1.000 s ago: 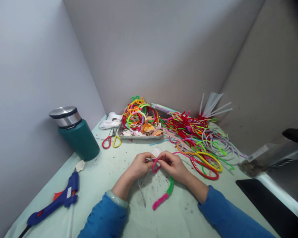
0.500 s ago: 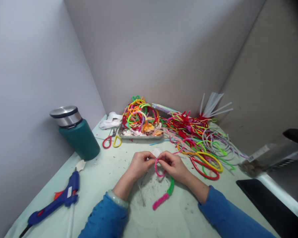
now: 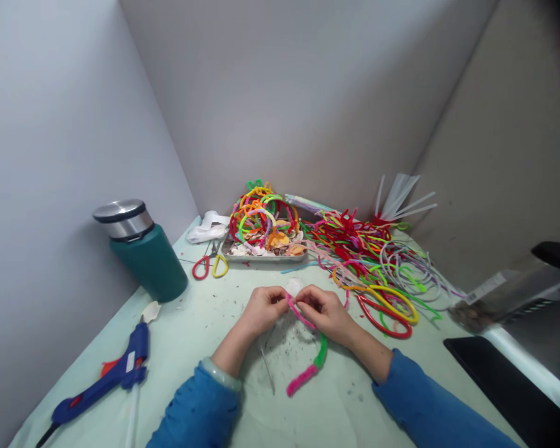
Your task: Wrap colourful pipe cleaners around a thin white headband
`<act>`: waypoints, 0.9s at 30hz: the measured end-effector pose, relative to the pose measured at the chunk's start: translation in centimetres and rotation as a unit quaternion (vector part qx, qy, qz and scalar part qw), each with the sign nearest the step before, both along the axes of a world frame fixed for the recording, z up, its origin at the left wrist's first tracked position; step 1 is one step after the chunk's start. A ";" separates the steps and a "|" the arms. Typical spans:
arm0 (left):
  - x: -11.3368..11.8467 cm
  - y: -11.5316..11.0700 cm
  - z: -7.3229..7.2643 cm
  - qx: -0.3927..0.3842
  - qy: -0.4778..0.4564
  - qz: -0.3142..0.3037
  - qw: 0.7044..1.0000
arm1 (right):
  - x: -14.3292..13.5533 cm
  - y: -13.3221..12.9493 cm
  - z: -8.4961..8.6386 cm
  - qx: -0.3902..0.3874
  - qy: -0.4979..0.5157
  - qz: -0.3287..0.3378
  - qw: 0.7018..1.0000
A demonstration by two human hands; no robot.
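Between my hands is a pink pipe cleaner [image 3: 302, 316], bent into a curve. My left hand [image 3: 264, 309] pinches one part of it between thumb and fingers. Close beside it, my right hand [image 3: 322, 309] pinches the same pipe cleaner, and a pink length sticks up past its knuckles. Below my right hand a fuzzy green and pink piece [image 3: 321, 356] lies on the table. A round white piece [image 3: 294, 286] lies just beyond my fingertips. A thin grey strand [image 3: 267, 368] rests near my left wrist.
A teal bottle [image 3: 150, 261] and a blue glue gun [image 3: 116, 379] are at the left. Behind my hands are scissors [image 3: 210, 266] and a metal tray [image 3: 266, 257] of colourful loops. Tangled pipe cleaners [image 3: 354, 239], red-and-yellow-handled scissors [image 3: 386, 315] and a clear container [image 3: 499, 295] occupy the right.
The pink loop has opened into a slanting curve, and a pink end now shows to the right of my right hand. Both hands stay in nearly the same place.
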State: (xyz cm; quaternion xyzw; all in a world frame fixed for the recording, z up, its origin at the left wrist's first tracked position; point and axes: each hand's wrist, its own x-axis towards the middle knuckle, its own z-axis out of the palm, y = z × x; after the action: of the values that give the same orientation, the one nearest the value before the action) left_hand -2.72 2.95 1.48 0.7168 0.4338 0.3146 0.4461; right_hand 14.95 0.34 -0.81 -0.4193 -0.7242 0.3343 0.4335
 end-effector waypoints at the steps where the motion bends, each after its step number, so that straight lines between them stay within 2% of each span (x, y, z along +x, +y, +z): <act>1: 0.0 0.0 0.1 -0.013 -0.006 0.000 1.000 | 0.0 0.0 0.0 0.003 -0.005 -0.002 1.000; 10: 0.3 -0.2 0.8 -0.168 -0.018 0.037 0.985 | -0.1 -0.2 0.3 0.026 -0.020 0.011 0.999; 14: 0.2 -0.1 1.0 -0.168 -0.033 0.056 0.984 | 0.0 -0.1 0.5 0.034 -0.029 0.007 0.999; 20: -0.2 0.4 0.8 -0.167 -0.027 0.122 0.978 | 0.3 -0.1 0.9 0.073 0.000 -0.053 0.996; 23: -0.2 0.4 0.9 -0.169 -0.031 0.155 0.973 | 0.3 -0.1 1.0 0.121 0.008 -0.033 0.992; 27: -0.2 0.4 0.8 -0.144 -0.031 0.174 0.974 | 0.1 -0.2 1.3 0.167 -0.030 0.017 0.985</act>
State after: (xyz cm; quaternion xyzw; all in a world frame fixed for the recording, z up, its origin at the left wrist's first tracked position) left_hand -2.90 3.36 2.24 0.5484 0.5787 0.3438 0.4961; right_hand 15.01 0.11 0.48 -0.3384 -0.7895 0.2030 0.4700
